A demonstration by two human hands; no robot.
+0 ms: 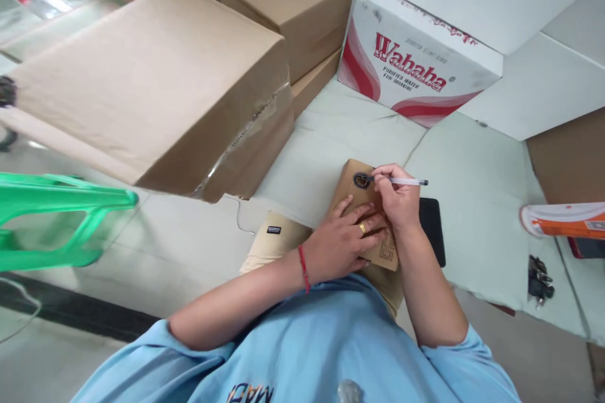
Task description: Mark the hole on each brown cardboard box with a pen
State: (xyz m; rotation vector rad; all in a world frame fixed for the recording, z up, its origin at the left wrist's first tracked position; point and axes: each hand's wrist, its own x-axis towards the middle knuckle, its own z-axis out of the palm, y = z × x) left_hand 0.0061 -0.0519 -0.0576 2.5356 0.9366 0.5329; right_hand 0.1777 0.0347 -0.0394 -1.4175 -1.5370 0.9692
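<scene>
A small brown cardboard box (pixel 346 184) lies at the front edge of the pale green surface, close to my body. My left hand (pixel 352 233) rests flat across it with fingers spread, a gold ring on one finger and a red cord at the wrist. In my right hand (pixel 397 198) is a pen (pixel 406 181) with a whitish barrel and dark ends. Its tip meets a dark round mark (pixel 362 181) near the box's far end. Printed small text shows at the near end. A black phone-like slab (pixel 432 232) lies partly behind my right forearm.
Large cardboard boxes (pixel 155 69) stand at the left and back. A white and red Wahaha carton (pixel 416 66) sits behind with its flaps up. On the right lie an orange and white tube (pixel 567 220) and keys (pixel 539 280). A green stool (pixel 61 220) stands left.
</scene>
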